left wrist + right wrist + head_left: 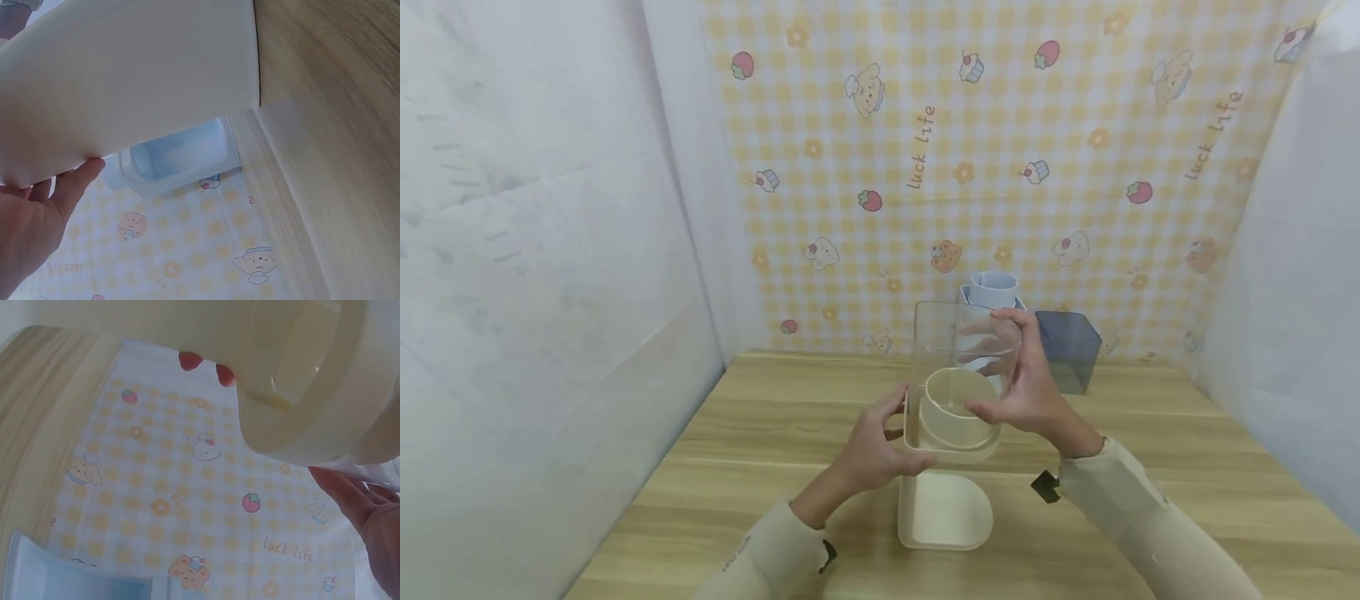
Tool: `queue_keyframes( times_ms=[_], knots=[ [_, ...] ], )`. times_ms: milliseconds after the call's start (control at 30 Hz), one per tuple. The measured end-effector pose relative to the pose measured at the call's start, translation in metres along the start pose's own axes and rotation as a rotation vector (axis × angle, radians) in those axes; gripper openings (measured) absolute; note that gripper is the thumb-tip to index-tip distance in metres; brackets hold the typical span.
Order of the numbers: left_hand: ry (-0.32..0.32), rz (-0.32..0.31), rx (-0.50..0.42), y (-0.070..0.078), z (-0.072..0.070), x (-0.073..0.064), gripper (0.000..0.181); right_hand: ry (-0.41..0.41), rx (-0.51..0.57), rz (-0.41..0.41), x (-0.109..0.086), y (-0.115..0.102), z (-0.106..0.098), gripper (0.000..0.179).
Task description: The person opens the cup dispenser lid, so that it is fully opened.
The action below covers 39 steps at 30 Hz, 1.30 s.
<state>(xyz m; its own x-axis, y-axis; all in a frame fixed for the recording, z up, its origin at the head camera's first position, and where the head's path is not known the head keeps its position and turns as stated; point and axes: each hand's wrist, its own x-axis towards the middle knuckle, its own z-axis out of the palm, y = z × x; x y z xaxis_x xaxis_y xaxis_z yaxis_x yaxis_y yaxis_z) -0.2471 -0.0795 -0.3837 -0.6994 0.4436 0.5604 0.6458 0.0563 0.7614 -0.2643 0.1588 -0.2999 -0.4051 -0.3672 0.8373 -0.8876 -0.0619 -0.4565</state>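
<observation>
A cream plastic stand (946,512) with a rounded base and an upper ring holder (955,432) is upright in front of me. My left hand (874,446) grips its upper part from the left side, and in the left wrist view that hand (47,219) touches the edge of the cream panel (144,75). A clear transparent container (934,333) stands above and behind the ring, and my right hand (1028,385) holds its right side, thumb near the ring's rim. Whether the container's lower end sits inside the ring cannot be told.
Behind the container stands a light blue stand (994,290) with a similar ring. To its right is a dark blue-grey translucent box (1069,352). The wooden table (760,467) meets a yellow checked cloth (820,208) at the back, and white sheets (550,250) hang at both sides.
</observation>
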Motion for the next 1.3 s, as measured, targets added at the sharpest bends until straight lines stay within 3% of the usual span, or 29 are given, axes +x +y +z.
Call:
queue_keyframes(
  times_ms=[200,333,500,633,967,1167,1300],
  knots=[
    [0.013,0.051,0.0,-0.0068,0.0009,-0.0016,0.095,-0.001,-0.034,-0.119,-0.0022,0.004,-0.0006,0.107],
    [0.011,0.057,-0.008,-0.0078,0.003,-0.0024,0.096,-0.006,-0.075,-0.067,-0.0009,0.0016,-0.0014,0.106],
    [0.011,0.049,0.0,-0.0065,0.004,-0.0032,0.095,-0.011,-0.034,0.03,0.0008,-0.0026,-0.002,0.107],
    [0.017,0.053,0.022,-0.0059,0.003,-0.0035,0.097,0.002,-0.007,0.047,0.0014,-0.0022,-0.002,0.103],
    [0.002,0.064,0.022,-0.0037,0.0022,-0.001,0.095,0.051,0.046,-0.132,-0.0002,0.0025,-0.0015,0.099],
    [0.003,0.057,0.006,-0.0039,0.0007,-0.001,0.096,0.075,0.043,-0.158,0.0017,0.0029,0.0014,0.099],
    [0.007,0.065,-0.003,-0.004,0.0004,-0.0013,0.096,0.118,0.053,-0.127,0.0033,0.0021,0.003,0.099]
  ],
)
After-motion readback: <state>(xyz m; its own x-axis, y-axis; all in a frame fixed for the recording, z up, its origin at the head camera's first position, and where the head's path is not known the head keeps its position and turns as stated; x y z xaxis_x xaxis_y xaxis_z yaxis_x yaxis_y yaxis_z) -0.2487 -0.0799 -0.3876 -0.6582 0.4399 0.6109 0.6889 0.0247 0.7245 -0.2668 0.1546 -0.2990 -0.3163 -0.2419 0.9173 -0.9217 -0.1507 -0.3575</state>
